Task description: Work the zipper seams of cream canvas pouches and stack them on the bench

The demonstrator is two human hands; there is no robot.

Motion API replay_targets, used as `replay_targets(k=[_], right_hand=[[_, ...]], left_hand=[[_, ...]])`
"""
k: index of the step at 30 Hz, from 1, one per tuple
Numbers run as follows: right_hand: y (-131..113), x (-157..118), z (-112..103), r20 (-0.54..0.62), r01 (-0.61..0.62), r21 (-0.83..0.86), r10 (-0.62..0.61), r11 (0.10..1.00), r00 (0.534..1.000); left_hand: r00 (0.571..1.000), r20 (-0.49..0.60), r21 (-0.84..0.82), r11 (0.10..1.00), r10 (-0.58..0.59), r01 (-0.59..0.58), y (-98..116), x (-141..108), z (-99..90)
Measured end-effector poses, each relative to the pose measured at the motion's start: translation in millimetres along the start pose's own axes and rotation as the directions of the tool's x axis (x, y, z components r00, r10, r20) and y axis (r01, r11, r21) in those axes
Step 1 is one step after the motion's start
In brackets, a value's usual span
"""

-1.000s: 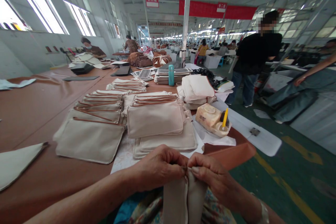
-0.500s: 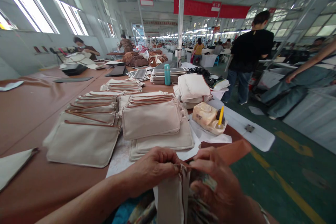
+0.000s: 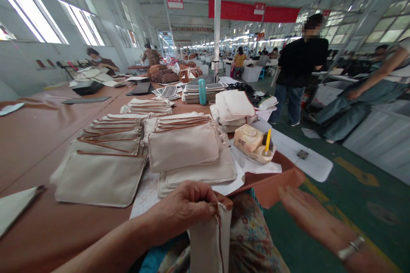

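Note:
My left hand point(image 3: 195, 204) pinches the upper end of a cream fabric panel point(image 3: 206, 243) with brown edging, which hangs down in front of my lap. A small brown strip shows at the panel's top by my fingertips. My right hand point(image 3: 307, 211), wearing a metal band at the wrist, is out to the right, apart from the panel. Motion smears its fingers, near the hanging brown table cover point(image 3: 277, 185), and I cannot tell whether they hold anything. Ahead lie stacked cream pouches point(image 3: 184, 149) with brown edges, and more cream pouches point(image 3: 101, 175) overlap to the left.
A cut-down plastic container point(image 3: 251, 140) with a yellow-handled tool point(image 3: 268, 141) stands at the table's right edge. Behind are a teal bottle point(image 3: 202, 91) and cream panels point(image 3: 235, 106). A white board point(image 3: 307, 158) juts out beyond the edge. A person in black point(image 3: 303, 62) stands at the right.
My right hand has moved away from the panel's top, out to the right. My left hand keeps its pinch on the panel. The view has shifted slightly.

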State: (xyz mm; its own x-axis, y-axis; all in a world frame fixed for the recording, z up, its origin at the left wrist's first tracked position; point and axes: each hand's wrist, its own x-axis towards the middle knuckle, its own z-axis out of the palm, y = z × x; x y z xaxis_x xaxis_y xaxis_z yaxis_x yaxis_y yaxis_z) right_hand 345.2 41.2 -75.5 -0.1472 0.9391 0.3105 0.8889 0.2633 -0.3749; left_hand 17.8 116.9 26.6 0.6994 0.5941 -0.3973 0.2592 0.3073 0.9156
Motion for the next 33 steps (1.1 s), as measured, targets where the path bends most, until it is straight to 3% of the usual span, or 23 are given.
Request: replay_targets(k=[2, 4, 6, 9, 15, 22, 28, 33], right_hand=[[-8.6, 2.0, -8.3, 0.104, 0.009, 0.036, -0.013, 0.999, 0.995], [-40.1, 12.9, -18.1, 0.191, -0.010, 0.278, -0.046, 0.961, 0.980], [-78.8, 28.1, -24.9, 0.207, -0.020, 0.601, -0.131, 0.799, 0.970], [-118.6, 45.3, -21.8, 0.214, -0.060, 0.794, -0.186, 0.605, 0.959], [-128.0, 47.3, 5.5, 0.290, -0.209, 0.877, -0.131, 0.433, 0.948], [-131.0, 47.5, 12.8, 0.270, -0.259, 0.799, 0.061, 0.543, 0.961], [-132.7, 46.0, 13.4, 0.275, -0.288, 0.737, 0.119, 0.611, 0.954], [-134.7, 45.7, 13.9, 0.239, -0.256, 0.711, 0.118, 0.655, 0.964]], left_hand=[[0.999, 0.006, 0.049, 0.997, 0.052, -0.052, 0.1, 3.2, 3.6], [0.995, 0.039, 0.090, 0.991, 0.095, -0.098, 1.0, 6.2, 7.2], [0.991, 0.060, 0.129, 0.984, 0.120, -0.127, 2.6, 7.4, 9.5], [0.993, 0.038, 0.238, 0.964, 0.110, -0.116, 6.0, 4.9, 10.7], [0.995, 0.016, 0.359, 0.928, 0.098, -0.097, 14.2, -1.2, 13.9], [0.977, -0.050, 0.617, 0.776, 0.205, -0.132, 16.0, 3.9, 15.4], [0.997, 0.001, 0.441, 0.895, 0.074, -0.067, 9.5, 7.7, 7.8], [1.000, -0.023, 0.434, 0.901, 0.001, 0.009, 2.8, 8.5, 4.9]])
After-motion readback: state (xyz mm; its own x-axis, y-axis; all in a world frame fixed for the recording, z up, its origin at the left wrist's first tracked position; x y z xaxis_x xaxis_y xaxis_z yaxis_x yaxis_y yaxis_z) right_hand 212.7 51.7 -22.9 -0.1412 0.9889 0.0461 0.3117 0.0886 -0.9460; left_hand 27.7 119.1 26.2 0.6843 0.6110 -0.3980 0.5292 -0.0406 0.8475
